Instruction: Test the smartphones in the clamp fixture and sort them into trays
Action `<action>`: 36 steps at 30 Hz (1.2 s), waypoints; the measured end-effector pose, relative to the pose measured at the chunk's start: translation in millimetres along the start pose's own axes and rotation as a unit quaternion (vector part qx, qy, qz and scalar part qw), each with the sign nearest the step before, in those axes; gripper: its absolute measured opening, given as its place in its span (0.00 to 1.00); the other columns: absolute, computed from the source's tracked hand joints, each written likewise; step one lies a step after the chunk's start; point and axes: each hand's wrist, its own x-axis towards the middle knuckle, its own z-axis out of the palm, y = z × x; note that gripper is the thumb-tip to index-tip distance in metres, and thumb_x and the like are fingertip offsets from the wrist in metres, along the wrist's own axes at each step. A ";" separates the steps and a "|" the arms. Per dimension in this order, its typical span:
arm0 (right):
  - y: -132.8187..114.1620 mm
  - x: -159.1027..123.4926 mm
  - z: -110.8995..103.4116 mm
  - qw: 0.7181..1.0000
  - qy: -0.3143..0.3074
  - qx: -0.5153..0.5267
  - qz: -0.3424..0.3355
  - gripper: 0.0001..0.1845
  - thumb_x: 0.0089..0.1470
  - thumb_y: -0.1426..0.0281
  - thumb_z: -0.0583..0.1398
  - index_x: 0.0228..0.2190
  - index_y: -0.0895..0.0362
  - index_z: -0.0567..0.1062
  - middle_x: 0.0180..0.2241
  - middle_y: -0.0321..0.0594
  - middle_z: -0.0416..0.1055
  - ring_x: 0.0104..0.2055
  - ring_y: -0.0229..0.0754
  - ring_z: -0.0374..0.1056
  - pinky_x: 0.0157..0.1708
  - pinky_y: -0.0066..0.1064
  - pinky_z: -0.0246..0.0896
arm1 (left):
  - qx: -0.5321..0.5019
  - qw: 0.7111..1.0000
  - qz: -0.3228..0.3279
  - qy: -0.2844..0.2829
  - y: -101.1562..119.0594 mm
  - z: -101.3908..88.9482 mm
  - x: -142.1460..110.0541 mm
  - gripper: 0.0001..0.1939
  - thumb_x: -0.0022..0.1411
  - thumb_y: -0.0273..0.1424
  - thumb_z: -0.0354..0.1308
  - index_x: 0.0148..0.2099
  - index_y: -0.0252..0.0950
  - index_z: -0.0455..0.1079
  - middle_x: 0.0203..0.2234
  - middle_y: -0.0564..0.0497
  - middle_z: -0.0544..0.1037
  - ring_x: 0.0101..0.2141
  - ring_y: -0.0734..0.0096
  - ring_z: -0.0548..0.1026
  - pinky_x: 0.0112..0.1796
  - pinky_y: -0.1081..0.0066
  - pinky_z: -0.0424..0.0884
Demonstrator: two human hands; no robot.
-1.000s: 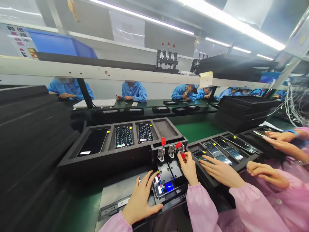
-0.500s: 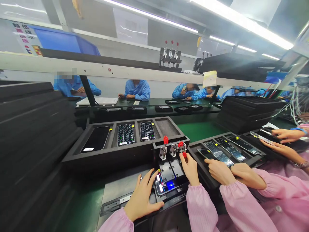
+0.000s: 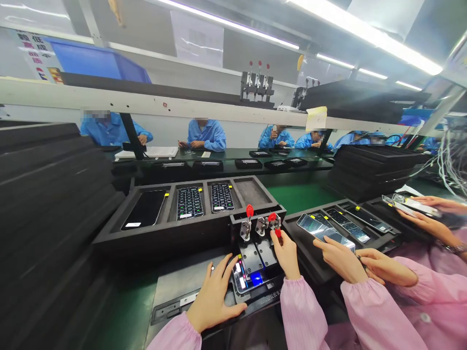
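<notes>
Raised since the earlier frame, a co-worker's phone [image 3: 321,230] slants over the right tray [image 3: 310,261]. I see the left hand [image 3: 215,297] spread wide beside the left edge of the clamped phone [image 3: 241,278], the right hand [image 3: 286,253] pinching the red lever tip [image 3: 278,234]; green bench [image 3: 301,198] shows behind.

Three front red knobs [image 3: 249,210], three phones [image 3: 190,202] (left tray [image 3: 164,248] only)

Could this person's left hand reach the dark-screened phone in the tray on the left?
Probably yes: the left hand is spread open, and nothing covers the dark-screened phone. The tray's front wall stands between, so the hand would likely need to lift over it.
</notes>
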 end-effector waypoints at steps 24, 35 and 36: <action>-9.6 0.8 -8.1 1.000 -0.016 0.012 -0.010 0.20 0.49 0.49 0.51 0.20 0.51 0.68 0.16 0.38 0.65 0.20 0.41 0.60 0.21 0.31 0.55 | -0.013 1.000 -0.006 0.003 1.7 -1.2 0.1 0.49 0.46 0.44 0.61 0.65 0.42 0.38 0.61 0.42 0.51 0.59 0.50 0.51 0.56 0.42 0.41; -12.5 0.6 -10.3 0.999 -0.017 0.022 -0.023 0.19 0.51 0.52 0.50 0.19 0.50 0.66 0.15 0.38 0.61 0.20 0.42 0.59 0.20 0.31 0.52 | -0.014 1.000 -0.005 0.007 1.2 -1.7 0.2 0.49 0.45 0.43 0.61 0.64 0.43 0.40 0.61 0.42 0.52 0.59 0.50 0.52 0.56 0.43 0.42; -12.8 0.5 -10.3 0.999 -0.017 0.021 -0.022 0.20 0.51 0.52 0.50 0.18 0.51 0.66 0.15 0.37 0.61 0.19 0.41 0.59 0.20 0.31 0.52 | -0.015 1.000 -0.004 0.007 0.9 -1.6 0.2 0.49 0.45 0.44 0.61 0.64 0.42 0.40 0.61 0.42 0.52 0.59 0.50 0.52 0.55 0.43 0.42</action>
